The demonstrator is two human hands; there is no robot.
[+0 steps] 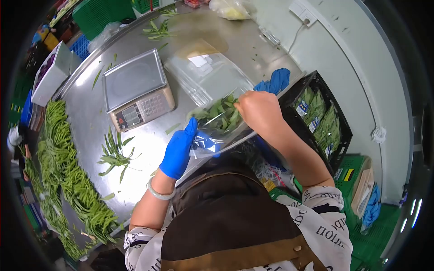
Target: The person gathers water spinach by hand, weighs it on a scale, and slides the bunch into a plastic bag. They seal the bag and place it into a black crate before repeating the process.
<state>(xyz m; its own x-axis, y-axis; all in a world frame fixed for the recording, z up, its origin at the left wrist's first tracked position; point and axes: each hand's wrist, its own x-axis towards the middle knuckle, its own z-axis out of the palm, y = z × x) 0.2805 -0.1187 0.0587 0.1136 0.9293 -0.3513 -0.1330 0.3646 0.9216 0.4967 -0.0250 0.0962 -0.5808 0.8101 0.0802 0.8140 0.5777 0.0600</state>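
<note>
My left hand (pixel 180 149), in a blue glove, grips the near left side of a clear plastic bag (pixel 205 143). Leafy greens (pixel 221 115) lie inside the bag. My bare right hand (pixel 258 109) is closed at the bag's right edge, its fingertips partly hidden. Just beyond the bag is a stack of flat clear bags (pixel 212 74). To the left stands a scale (pixel 138 88) with a bare metal pan. A small bunch of greens (pixel 116 153) lies on the metal table (pixel 90 131) in front of the scale.
Long rows of greens (pixel 74 176) line the table's left edge. A black crate (pixel 316 117) with packed greens stands at the right, beside a crumpled blue glove (pixel 275 81). A white box (pixel 54 74) is at the upper left; green crates (pixel 357 180) are lower right.
</note>
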